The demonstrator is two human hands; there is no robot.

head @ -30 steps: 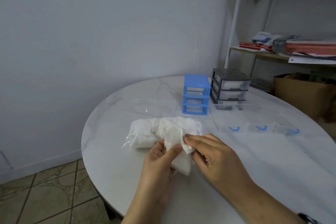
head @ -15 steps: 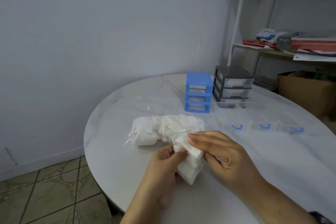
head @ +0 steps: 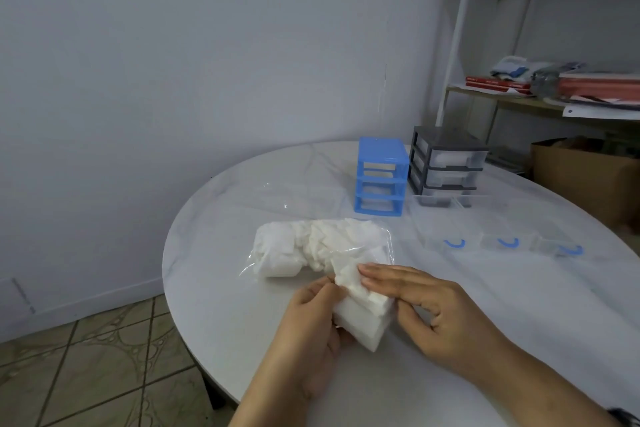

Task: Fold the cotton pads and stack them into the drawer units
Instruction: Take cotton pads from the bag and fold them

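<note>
The left hand (head: 313,319) grips a small stack of cotton pads (head: 362,317) from below-left. The right hand's (head: 433,308) straight fingers (head: 377,274) press flat on the stack's top pad. The stack's long axis runs toward the bag of loose pads (head: 311,246) just beyond. Farther right on the tabletop (head: 485,288) lie three clear drawers (head: 498,239), apparently empty, before the drawerless blue unit (head: 381,177) and the grey unit (head: 445,165).

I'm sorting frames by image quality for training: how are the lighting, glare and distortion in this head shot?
Head view: dim, bluish, even light with only soft shadows; small glints on the clear plastic bag and on the table; wide-angle bending shows in the leaning shelf post; the whole image is slightly soft, so the clear drawers nearly vanish against the tabletop.
</note>
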